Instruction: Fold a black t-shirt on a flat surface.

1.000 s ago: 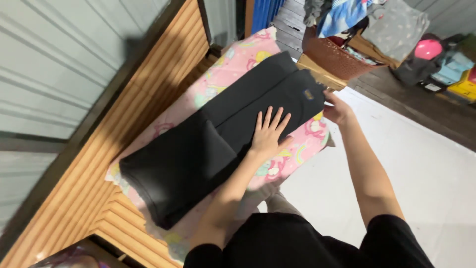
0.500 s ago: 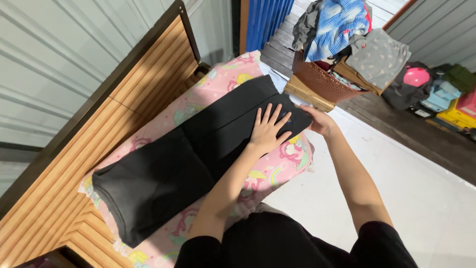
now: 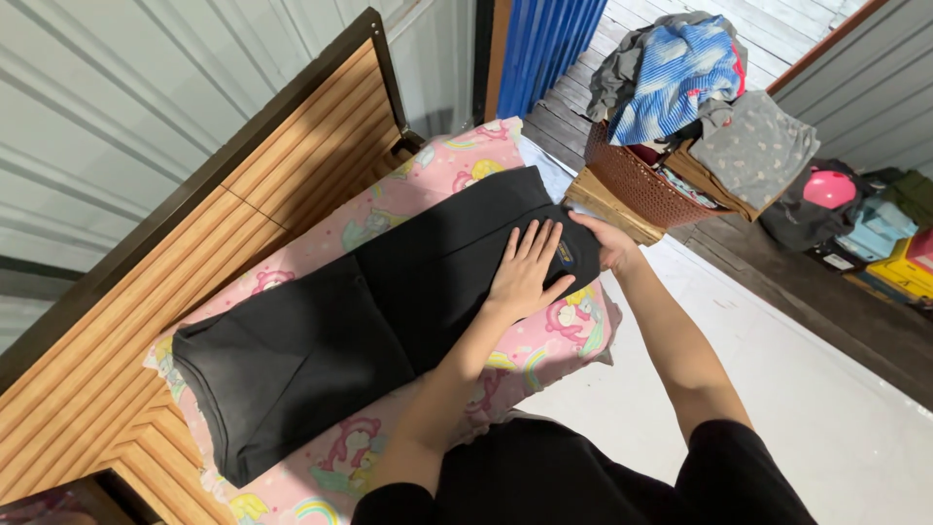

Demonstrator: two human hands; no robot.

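Note:
A black garment [image 3: 389,301] lies stretched out on a pink cartoon-print sheet [image 3: 544,345] that covers a small wooden bed. My left hand [image 3: 526,273] presses flat on the garment near its right end, fingers spread. At that end my right hand [image 3: 604,243] grips the garment's edge, beside a small yellow and blue patch [image 3: 565,255]. The garment is folded lengthwise, with a seam line running down its middle.
A wooden slatted headboard [image 3: 194,253] runs along the left. A brown woven basket [image 3: 646,180] heaped with clothes stands behind the bed on a wooden box. Bags, a pink ball [image 3: 829,189] and boxes sit at the right on dark boards. White floor [image 3: 826,408] lies to my right.
My right hand has slid inward along the garment's end, closer to my left hand. The view has shifted, so the bed and basket sit a little differently in frame.

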